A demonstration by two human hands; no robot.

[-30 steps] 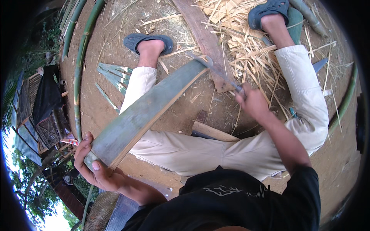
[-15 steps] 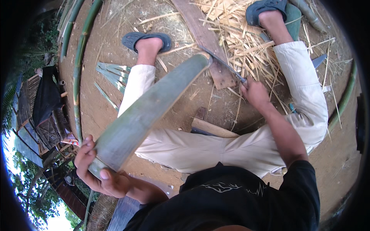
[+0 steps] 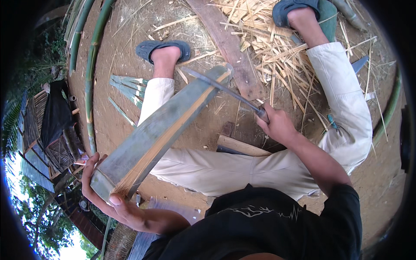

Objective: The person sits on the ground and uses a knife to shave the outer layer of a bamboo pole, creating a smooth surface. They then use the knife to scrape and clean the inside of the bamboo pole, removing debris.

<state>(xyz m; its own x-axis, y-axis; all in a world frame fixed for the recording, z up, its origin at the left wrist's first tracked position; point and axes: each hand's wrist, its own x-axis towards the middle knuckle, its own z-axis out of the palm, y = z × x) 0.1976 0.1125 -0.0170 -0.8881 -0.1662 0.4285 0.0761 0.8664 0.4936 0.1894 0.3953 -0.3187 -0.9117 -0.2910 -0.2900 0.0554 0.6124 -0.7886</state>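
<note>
Two hands share the work on one long split bamboo section (image 3: 160,130). The left hand (image 3: 108,197) cups the near end of it, thumb across the cut face and fingers wrapped under, so the piece slants up and away from that hand toward the person's feet. The right hand (image 3: 277,125) is clenched around the handle of a long knife (image 3: 225,89), whose blade reaches leftward from that hand and meets the far end of the bamboo, apparently biting into its pale edge.

Beyond the right hand lie a flat wooden plank (image 3: 229,47) and a heap of pale bamboo shavings (image 3: 277,56); below it a short wooden block (image 3: 240,146) rests against the trouser leg. Past the left hand, green bamboo poles (image 3: 89,86) curve along the dirt.

The likely risk is the blade jumping free of the grain, since the bamboo is braced only by one hand and the knee (image 3: 160,89) under it; a slip could carry the edge toward that leg or down the split toward the left thumb.
</note>
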